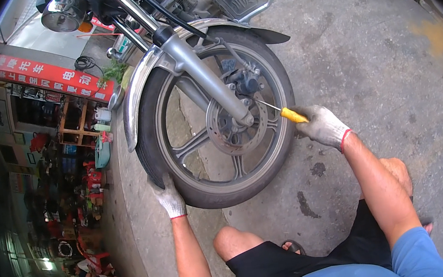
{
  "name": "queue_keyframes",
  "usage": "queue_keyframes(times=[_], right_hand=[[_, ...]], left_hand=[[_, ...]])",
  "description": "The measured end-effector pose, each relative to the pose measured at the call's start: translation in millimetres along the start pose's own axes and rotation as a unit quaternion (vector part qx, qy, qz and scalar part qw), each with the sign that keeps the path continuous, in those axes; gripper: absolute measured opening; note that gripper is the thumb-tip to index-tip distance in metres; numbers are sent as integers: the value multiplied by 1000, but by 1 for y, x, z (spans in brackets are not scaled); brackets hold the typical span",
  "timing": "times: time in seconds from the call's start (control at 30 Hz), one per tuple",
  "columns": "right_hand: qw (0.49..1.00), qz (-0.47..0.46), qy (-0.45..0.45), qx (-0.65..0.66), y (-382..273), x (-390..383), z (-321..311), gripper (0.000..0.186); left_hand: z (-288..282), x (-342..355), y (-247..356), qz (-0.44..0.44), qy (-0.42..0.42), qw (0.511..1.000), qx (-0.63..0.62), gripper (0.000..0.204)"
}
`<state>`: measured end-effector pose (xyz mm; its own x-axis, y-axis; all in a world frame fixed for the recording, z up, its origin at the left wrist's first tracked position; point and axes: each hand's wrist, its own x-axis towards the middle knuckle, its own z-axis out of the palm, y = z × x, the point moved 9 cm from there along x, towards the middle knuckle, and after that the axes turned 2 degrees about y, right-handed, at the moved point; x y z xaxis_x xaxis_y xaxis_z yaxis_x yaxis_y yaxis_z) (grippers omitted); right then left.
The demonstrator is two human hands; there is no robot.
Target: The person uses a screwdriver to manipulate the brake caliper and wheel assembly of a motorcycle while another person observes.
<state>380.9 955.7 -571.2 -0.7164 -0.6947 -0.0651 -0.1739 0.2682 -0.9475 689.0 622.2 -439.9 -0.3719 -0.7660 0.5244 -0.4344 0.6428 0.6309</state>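
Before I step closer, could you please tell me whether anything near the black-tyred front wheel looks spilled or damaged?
Dark, irregular stains mark the grey concrete ground beside the wheel; against the paler surface they resemble spills, though their source is unclear.

Beside the black tire (232, 199), your left glove (171, 200) and right glove (322, 126) were greyish white, red-cuffed; at its right, your screwdriver handle (292, 115) was yellow; below it, your shorts (296, 263) were black.

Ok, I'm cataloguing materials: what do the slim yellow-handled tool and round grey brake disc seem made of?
Yellow-handled tool: handle probably smooth plastic, given its bright colour; shaft likely steel, thin and straight. Brake disc: apparently bare metal, satin grey, with faint sheen.
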Motion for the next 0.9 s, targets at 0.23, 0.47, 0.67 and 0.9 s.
queue_keyframes(times=[0.23,0.47,0.67,0.9], right_hand=[[998,47,-19,25,-8,1,0,42],[991,-15,131,28,21,-21,64,47],[981,-46,184,31,29,-27,98,53],[994,-39,99,27,24,-14,68,52]], left_hand=[[0,-1,5,8,0,1000,21,66],[-2,-2,-3,6,6,1000,3,62],[-1,-4,3,4,10,1000,-3,61],[-6,-3,-1,4,13,1000,-8,60]])
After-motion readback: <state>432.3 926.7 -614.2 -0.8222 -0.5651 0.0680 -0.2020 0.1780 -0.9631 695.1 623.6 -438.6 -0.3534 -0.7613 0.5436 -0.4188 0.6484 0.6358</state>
